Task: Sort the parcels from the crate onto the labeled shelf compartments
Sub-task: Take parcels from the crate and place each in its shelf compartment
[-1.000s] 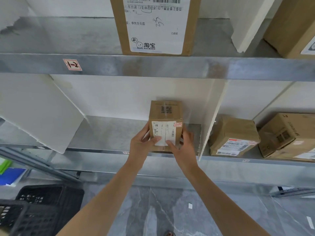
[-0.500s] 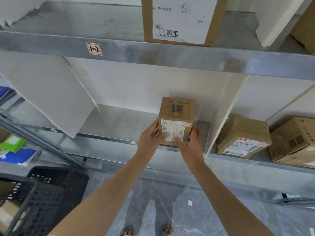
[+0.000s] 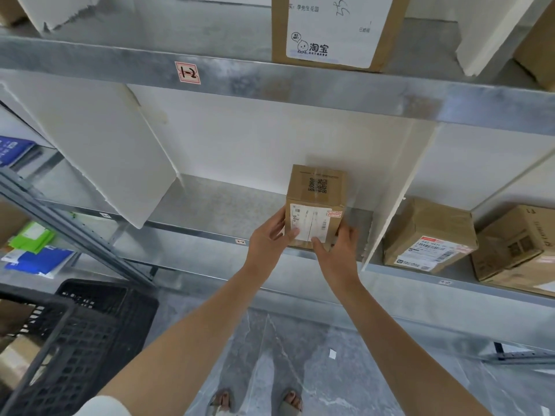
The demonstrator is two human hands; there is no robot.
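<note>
Cardboard parcel (image 3: 315,205) upright on shelf (image 3: 210,211), left hand (image 3: 270,238) and right hand (image 3: 339,253) grip pinching its lower sides

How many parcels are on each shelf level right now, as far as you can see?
Upper shelf: 2, the big labeled box and a box at the right edge.
Lower shelf: 3, the small box between both hands, the wrinkled box, the far-right box.
Total: 5.
</note>
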